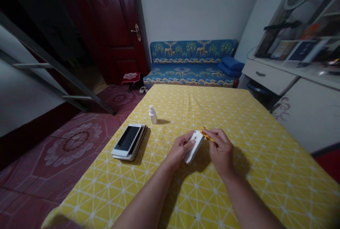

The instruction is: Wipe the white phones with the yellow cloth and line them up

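My left hand [182, 146] is closed around the side of a white smartphone [195, 148], tilted above the table, its back with a small camera spot facing up. In my right hand [221, 147] is a small yellow tool [203, 130] with a slim handle; its kind is hard to make out. The tool's head meets the upper right corner of the phone. To the left, a white phone with a dark screen [128, 138] lies on top of a stack of phones. Behind that stack stands a small white bottle [153, 115].
A yellow patterned cloth [196, 186] covers the table. Beyond its far edge is a blue sofa [191, 69] with folded blue cushions [230, 66]. A white cabinet [300, 105] stands at right; a metal ladder [58, 67] leans at left near a dark red door [114, 27].
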### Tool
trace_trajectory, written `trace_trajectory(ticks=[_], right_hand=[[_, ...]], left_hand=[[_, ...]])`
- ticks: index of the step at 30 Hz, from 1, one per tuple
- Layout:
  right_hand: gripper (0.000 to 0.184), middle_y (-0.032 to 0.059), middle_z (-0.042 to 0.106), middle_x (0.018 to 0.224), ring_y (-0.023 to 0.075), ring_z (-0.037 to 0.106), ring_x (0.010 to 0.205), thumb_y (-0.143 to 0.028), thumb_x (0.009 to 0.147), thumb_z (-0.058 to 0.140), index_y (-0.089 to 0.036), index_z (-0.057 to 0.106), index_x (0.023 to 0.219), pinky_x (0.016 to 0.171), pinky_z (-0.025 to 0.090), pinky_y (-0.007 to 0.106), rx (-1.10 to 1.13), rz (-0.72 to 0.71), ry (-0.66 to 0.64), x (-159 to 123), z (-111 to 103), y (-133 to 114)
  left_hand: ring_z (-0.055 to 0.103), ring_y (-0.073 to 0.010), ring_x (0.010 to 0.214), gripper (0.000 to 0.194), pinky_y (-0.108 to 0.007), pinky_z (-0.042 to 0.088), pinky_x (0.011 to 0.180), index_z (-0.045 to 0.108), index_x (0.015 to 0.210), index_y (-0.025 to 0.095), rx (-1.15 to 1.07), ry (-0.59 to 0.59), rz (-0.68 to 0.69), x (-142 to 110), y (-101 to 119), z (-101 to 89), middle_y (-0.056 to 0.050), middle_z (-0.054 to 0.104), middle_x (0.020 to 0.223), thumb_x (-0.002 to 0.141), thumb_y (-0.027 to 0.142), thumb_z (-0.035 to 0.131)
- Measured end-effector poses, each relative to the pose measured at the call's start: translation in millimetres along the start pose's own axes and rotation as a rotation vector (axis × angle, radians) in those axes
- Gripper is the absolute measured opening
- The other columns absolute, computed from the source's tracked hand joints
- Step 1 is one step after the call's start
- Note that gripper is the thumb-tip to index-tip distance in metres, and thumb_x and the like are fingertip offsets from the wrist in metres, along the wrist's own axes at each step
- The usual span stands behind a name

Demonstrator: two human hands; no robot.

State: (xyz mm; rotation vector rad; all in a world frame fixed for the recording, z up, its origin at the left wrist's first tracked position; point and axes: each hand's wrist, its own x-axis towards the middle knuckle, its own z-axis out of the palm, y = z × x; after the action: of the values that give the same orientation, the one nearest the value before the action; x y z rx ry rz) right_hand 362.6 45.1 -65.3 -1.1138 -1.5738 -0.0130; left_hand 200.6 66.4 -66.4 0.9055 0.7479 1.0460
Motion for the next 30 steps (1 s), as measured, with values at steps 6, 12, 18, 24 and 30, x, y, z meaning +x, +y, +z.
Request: trace_trajectory(ticks=[6, 12, 18, 24, 30], right_hand=[[0.047, 0.005, 0.061, 0.093, 0.0165, 0.062, 0.086, -0.005, 0.089, 0.041, -0.03, 0.074, 0.111, 0.071, 0.052, 0.029, -0.128, -0.037, -0.039, -3.8, 0.1, 6.4], [0.047, 0.0054, 0.061, 0.093, 0.0173, 0.063, 0.086, -0.004, 0.087, 0.04, -0.03, 0.074, 0.106, 0.07, 0.052, 0.028, -0.222, -0.062, -0.111, -7.9, 4.5, 5.3], [0.044, 0.0053, 0.063, 0.095, 0.017, 0.063, 0.075, -0.008, 0.086, 0.042, -0.033, 0.074, 0.105, 0.057, 0.048, 0.025, -0.271, -0.03, -0.197, -8.5, 7.0, 8.4], [0.042, 0.0024, 0.064, 0.087, 0.0156, 0.061, 0.073, -0.009, 0.087, 0.045, -0.035, 0.075, 0.1, 0.059, 0.048, 0.024, -0.162, -0.035, -0.237, -9.8, 9.7, 6.6], [0.048, 0.0032, 0.063, 0.091, 0.0158, 0.063, 0.081, 0.0, 0.083, 0.044, -0.033, 0.076, 0.098, 0.062, 0.049, 0.024, -0.155, -0.137, -0.389, -12.4, 12.9, -5.1]], left_hand=[[0.064, -0.0192, 0.074, 0.055, -0.027, 0.044, 0.068, 0.072, 0.108, 0.012, -0.069, -0.006, -0.056, 2.7, -2.7, -5.5, -0.013, 0.073, 0.098, 0.057, 0.027, 0.087], [0.062, -0.016, 0.064, 0.047, -0.027, 0.046, 0.064, 0.073, 0.096, 0.009, -0.129, 0.006, -0.127, 3.7, -4.7, -6.3, -0.011, 0.072, 0.084, 0.056, 0.028, 0.089], [0.063, -0.0158, 0.064, 0.048, -0.027, 0.047, 0.065, 0.072, 0.098, 0.01, -0.168, -0.033, -0.124, 3.2, -0.2, -6.7, -0.01, 0.073, 0.082, 0.057, 0.028, 0.088], [0.063, -0.0172, 0.062, 0.046, -0.029, 0.048, 0.064, 0.072, 0.094, 0.008, -0.19, 0.006, -0.126, 6.7, 1.6, -14.2, -0.01, 0.072, 0.078, 0.056, 0.03, 0.088], [0.063, -0.0173, 0.066, 0.043, -0.029, 0.049, 0.066, 0.07, 0.091, 0.01, -0.261, 0.139, -0.033, 13.1, 3.9, -22.7, -0.008, 0.072, 0.079, 0.057, 0.029, 0.087]])
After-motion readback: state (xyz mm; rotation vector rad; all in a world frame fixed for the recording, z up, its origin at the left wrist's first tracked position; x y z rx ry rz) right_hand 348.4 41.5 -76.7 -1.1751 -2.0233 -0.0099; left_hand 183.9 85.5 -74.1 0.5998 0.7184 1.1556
